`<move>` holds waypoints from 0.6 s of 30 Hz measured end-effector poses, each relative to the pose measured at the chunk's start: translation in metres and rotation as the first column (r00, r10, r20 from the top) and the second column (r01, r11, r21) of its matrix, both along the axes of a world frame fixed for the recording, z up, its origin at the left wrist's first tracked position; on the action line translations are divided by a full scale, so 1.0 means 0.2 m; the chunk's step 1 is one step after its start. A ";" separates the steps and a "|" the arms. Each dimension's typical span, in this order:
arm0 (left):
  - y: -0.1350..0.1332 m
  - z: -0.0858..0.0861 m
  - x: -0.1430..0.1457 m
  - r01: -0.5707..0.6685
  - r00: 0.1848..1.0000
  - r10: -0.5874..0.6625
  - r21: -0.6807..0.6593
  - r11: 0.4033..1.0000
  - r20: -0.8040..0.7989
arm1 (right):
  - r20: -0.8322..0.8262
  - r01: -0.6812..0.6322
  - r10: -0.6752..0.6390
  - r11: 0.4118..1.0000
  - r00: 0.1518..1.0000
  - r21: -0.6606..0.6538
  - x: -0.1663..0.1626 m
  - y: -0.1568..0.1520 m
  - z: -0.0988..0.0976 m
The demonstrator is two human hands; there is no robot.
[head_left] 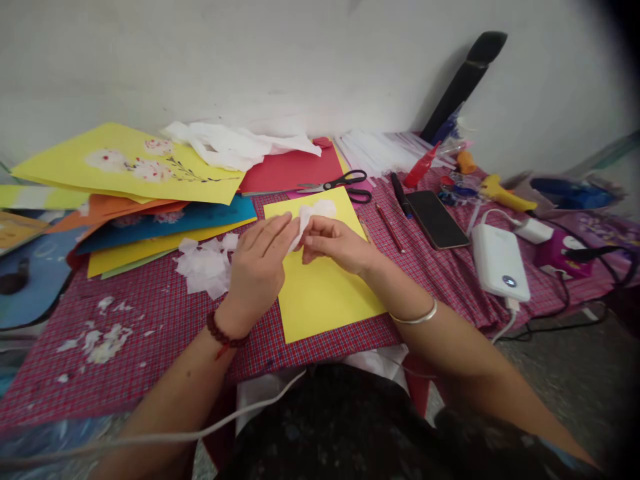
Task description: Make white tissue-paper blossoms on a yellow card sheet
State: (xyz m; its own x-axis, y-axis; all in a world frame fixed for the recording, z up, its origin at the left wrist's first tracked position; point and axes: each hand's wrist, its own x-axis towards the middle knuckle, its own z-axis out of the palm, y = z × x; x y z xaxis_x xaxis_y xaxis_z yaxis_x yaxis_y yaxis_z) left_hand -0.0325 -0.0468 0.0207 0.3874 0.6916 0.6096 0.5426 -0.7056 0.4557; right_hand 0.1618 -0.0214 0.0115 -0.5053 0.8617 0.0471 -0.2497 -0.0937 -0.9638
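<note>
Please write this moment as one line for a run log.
left hand: pinches small white tissue paper piece | right hand: pinches same piece | below: yellow paper sheet on red checked cloth | beside: white tissue scraps

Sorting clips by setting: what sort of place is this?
Likely a home craft table: coloured card sheets, scissors and a glue gun lie around the left hand and right hand, pinching white tissue.

1. The sheet (pixel 325 293) lies on the cloth (pixel 165 333), with a tissue (pixel 315 212) at its far end.
2. Scissors (pixel 345 183): just behind the sheet.
3. Scraps (pixel 205 263): just left of it.
4. Paper stack (pixel 150 200): left and behind.
5. Pencil (pixel 390 228), phone (pixel 437 219), power bank (pixel 500 261): to its right, in that order.
</note>
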 end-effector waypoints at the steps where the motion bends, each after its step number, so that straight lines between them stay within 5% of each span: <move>1: 0.00 0.01 0.00 -0.019 1.000 0.018 0.050 0.999 0.002 | -0.018 -0.049 0.049 0.999 0.999 0.004 0.00 0.00 0.00; 4: -0.01 0.03 -0.01 -0.057 0.998 0.060 0.108 0.993 -0.025 | -0.018 -0.132 0.132 0.991 0.991 -0.001 0.00 -0.01 0.00; 10: -0.01 0.00 0.02 -0.050 0.989 0.056 0.044 0.998 -0.138 | 0.015 0.010 -0.009 0.997 1.000 -0.070 0.00 0.02 -0.05; 18: 0.00 -0.02 0.03 -0.052 0.974 0.060 0.040 0.998 -0.220 | 0.048 0.049 -0.042 0.986 0.998 -0.158 0.02 0.04 -0.03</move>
